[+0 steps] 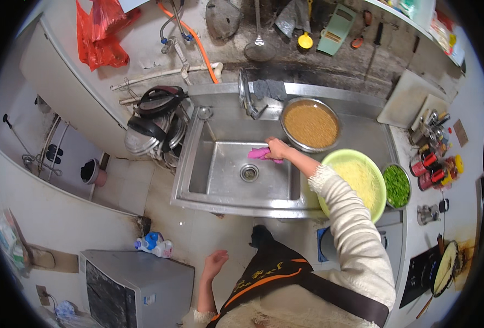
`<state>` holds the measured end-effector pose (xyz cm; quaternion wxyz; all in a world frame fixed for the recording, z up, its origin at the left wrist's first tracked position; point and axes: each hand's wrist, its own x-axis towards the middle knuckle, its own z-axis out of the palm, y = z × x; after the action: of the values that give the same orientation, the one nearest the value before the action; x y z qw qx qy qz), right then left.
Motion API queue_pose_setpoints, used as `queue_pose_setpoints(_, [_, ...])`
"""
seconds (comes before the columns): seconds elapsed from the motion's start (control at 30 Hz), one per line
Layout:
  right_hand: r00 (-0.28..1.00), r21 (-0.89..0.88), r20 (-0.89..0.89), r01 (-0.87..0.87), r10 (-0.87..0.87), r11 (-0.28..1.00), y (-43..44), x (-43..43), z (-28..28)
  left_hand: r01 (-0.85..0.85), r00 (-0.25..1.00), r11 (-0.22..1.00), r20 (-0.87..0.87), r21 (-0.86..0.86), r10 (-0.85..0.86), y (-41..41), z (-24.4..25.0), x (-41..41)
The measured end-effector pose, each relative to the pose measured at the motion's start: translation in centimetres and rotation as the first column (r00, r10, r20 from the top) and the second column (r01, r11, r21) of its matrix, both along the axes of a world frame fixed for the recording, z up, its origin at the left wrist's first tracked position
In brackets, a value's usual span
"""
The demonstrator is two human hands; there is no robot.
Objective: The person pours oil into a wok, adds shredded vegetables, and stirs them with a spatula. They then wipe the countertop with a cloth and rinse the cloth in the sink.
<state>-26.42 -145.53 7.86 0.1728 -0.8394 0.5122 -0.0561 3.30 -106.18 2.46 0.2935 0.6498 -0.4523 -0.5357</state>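
My right hand (278, 148) grips a bunched pink cloth (259, 153) above the right part of a stainless steel sink basin (229, 172). Its round drain (249, 173) lies just below the cloth in view. My left hand (216, 262) hangs in front of the sink, fingers loosely curled and apart, holding nothing. Beside my right hand stands a metal bowl of brown grains or beans (311, 124). Under my right forearm is a light green basin (340, 155) of pale yellow shreds (359, 180). To its right sits a container of chopped greens (397, 186).
The faucet (248, 98) rises behind the basin, a grey rag (270, 89) beside it. Pots with lids (149, 127) are stacked left of the sink. Sauce bottles (424, 168), cutting boards (408, 98) and a pan (446, 268) are along the right. A grey cabinet-like appliance (156, 274) stands behind me, lower left.
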Motion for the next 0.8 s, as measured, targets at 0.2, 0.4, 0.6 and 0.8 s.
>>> queue_pose_setpoints(0.2, [0.953, 0.087, -0.172, 0.265, -0.248, 0.96, -14.9, 3.3, -2.1, -0.366, 0.71, 0.895, -0.546, 0.253, 0.445, -12.0, 4.4, 1.0])
queue_pose_setpoints(0.4, [0.875, 0.121, -0.361, 0.386, -0.322, 0.914, -17.4, 4.4, -5.0, -0.285, 0.733, 0.892, -0.52, 0.35, 0.439, -21.1, 4.3, 2.8])
queue_pose_setpoints(0.6, [0.861, 0.271, 0.036, 0.48, -0.507, 0.834, -10.6, 7.4, -6.6, -0.062, 0.842, 0.942, -0.49, 0.33, 0.227, -28.8, 4.3, 2.7])
queue_pose_setpoints(0.8, [-0.137, 0.958, 0.285, 0.015, -0.949, 0.286, -7.4, 10.6, -7.5, 0.142, 0.854, 0.955, -0.52, 0.262, 0.016, -34.3, 3.9, 1.9])
